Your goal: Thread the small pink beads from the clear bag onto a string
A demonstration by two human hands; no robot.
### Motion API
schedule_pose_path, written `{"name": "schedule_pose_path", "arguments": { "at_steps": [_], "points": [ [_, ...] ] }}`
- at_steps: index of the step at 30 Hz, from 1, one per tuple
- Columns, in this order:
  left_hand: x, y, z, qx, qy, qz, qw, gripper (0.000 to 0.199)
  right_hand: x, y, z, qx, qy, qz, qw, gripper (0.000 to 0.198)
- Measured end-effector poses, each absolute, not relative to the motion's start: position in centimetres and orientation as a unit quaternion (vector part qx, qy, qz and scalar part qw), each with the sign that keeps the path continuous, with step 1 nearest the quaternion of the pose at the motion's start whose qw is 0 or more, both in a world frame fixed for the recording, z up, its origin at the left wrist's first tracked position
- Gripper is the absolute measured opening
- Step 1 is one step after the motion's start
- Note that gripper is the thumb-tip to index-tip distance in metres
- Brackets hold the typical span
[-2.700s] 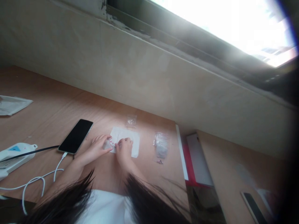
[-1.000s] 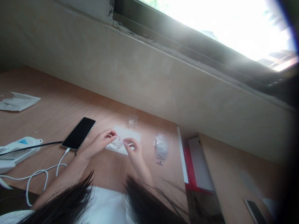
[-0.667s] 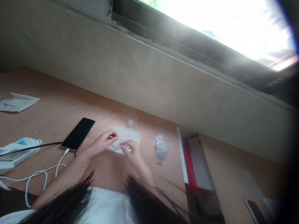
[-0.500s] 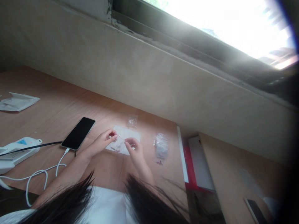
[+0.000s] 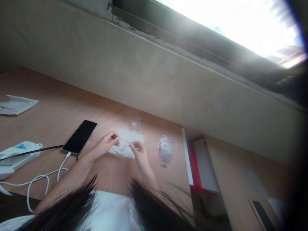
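Note:
A thin reddish string (image 5: pixel 124 139) stretches between my two hands, above a white sheet (image 5: pixel 128 134). My left hand (image 5: pixel 112 140) pinches its left end between thumb and fingers. At the other end, my right hand (image 5: pixel 138 148) is closed on the string with thumb against fingers. Several small dark reddish pieces (image 5: pixel 118 153) lie on the sheet below the hands, too small to name. Just behind the sheet is a small clear plastic bag (image 5: pixel 136 124) with contents I cannot make out.
Clear plastic bags (image 5: pixel 166 149) with small items lie to the right. On the left are a black-screened phone (image 5: pixel 80 137) on a white cable (image 5: pixel 63 165), a white power strip (image 5: pixel 20 155) and a white packet (image 5: pixel 20 105). A wall (image 5: pixel 144 73) rises behind the table.
My hands have drawn slightly apart, and a longer stretch of the string shows between them. The whole view has shifted a little.

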State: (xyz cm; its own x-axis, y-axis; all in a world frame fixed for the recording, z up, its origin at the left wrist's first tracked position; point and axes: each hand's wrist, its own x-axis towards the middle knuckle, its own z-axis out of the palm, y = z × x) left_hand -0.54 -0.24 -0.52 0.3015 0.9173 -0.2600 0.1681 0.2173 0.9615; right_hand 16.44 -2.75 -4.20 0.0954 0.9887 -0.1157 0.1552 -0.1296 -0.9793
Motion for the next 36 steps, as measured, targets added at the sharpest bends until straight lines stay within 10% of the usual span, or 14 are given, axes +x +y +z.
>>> {"name": "schedule_pose_path", "arguments": {
  "at_steps": [36],
  "points": [
    [0.2,-1.1,-0.4,0.691,0.419,0.200,0.554,0.026,16.4,-3.8,-3.8,-0.591,-0.462,0.499,0.434,0.015]
  ]
}}
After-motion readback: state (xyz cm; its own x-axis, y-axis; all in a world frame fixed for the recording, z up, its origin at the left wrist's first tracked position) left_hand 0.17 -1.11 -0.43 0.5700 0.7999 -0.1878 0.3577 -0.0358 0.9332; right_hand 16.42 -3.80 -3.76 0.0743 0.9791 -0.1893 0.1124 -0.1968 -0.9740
